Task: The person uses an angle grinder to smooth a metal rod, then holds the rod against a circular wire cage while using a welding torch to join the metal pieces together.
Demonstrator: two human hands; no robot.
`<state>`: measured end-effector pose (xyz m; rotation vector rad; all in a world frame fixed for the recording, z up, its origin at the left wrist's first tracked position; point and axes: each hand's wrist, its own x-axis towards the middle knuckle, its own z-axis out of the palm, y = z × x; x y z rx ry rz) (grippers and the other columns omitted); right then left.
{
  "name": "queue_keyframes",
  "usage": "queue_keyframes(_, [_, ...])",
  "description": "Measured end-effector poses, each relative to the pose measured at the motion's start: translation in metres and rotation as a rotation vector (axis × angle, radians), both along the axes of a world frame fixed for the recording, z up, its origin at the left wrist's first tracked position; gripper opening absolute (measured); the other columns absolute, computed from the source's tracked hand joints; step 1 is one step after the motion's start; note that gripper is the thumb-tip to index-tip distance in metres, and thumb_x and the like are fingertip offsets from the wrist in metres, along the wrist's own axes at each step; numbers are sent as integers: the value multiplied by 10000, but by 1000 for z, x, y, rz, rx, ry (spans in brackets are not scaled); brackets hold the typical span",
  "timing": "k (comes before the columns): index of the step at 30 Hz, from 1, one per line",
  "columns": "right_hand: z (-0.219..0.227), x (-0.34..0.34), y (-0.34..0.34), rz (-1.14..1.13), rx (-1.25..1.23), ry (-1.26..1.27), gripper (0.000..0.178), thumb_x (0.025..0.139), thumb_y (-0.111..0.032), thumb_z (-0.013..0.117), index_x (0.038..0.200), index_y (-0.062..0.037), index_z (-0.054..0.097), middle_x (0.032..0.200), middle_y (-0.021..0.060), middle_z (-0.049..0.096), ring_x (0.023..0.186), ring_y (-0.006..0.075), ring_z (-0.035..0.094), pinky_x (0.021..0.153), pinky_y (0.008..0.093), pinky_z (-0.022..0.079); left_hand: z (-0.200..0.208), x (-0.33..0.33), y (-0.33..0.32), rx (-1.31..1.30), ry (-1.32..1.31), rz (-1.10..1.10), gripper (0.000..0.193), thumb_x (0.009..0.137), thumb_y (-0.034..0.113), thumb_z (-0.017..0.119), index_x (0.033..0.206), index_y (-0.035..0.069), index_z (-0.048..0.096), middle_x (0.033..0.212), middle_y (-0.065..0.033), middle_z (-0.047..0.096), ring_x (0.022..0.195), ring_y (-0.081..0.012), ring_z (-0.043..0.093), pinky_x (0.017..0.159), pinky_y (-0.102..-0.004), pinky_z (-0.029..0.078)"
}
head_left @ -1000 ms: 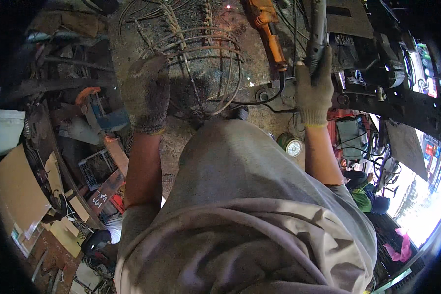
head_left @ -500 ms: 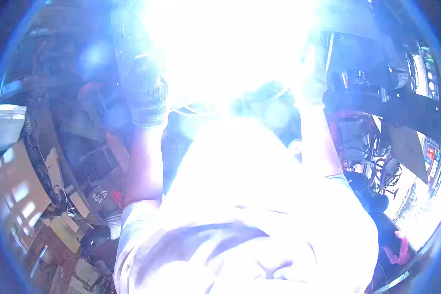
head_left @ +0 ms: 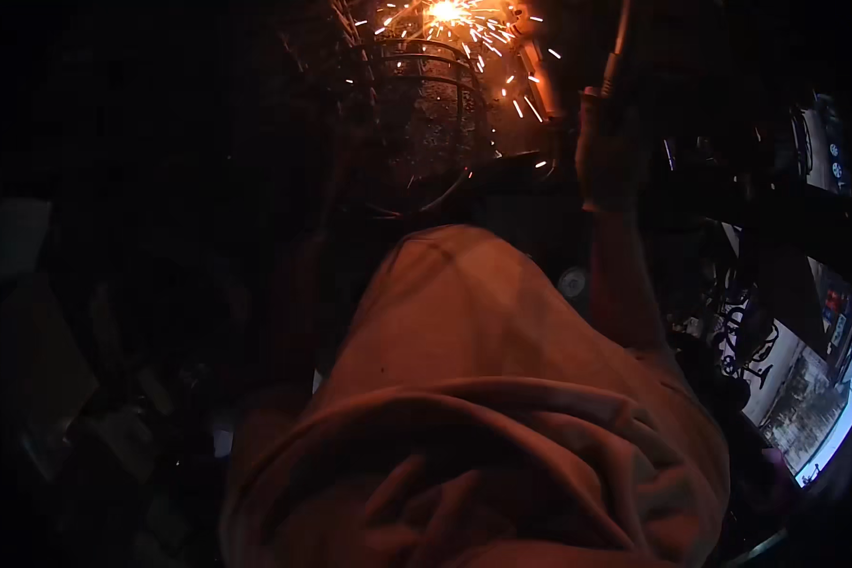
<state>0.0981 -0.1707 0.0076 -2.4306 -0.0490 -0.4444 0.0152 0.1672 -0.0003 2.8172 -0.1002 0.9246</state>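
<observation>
My right hand [head_left: 608, 142] is clenched on the welding torch [head_left: 617, 47]; left grip unseen. Sparks [head_left: 450, 14] off the wire cage [head_left: 417, 104] risk burning my shirt [head_left: 483, 398].

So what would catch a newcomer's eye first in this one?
The burst of orange sparks at the top, flying over a round wire frame in an otherwise dark scene. Next, the right hand raised beside it gripping a rod-like tool, and the glow-lit shirt filling the lower middle.

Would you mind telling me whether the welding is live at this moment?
Live: bright orange sparks spray over the wire cage, while the right hand grips a rod.
</observation>
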Motion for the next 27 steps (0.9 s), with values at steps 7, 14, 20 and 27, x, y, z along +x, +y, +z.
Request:
queue_keyframes(7, [18,-20,-12,62,330,-115,552,979,-179,673,1476,-23,489,1358,149,636,1104,231,676,871,335,563,-18,7,4,-209,154,-24,257,918,230,709,1126,80,727,1114,-119,723,1050,-292,691,910,-411,545])
queue_keyframes(14, [45,-41,-14,8,426,109,664,969,-169,649,1558,-13,385,1112,74,673,861,125,662,686,285,556,1,11,2,-278,227,-48,237,877,219,726,1087,114,757,1076,-103,738,1015,-290,702,892,-411,547])
queue_keyframes(20, [46,-52,-14,110,628,271,707,958,-186,676,1573,-7,376,1108,91,692,837,111,636,718,266,540,-30,11,4,-450,102,-24,220,890,233,719,1085,143,763,1073,-93,740,983,-280,706,874,-392,564])
queue_keyframes(27, [32,-50,-13,182,461,225,705,966,-185,684,1576,-14,374,1099,71,700,780,90,617,668,256,525,-125,6,31,-96,192,142,237,935,216,708,1143,105,735,1107,-119,725,1016,-296,705,903,-412,568])
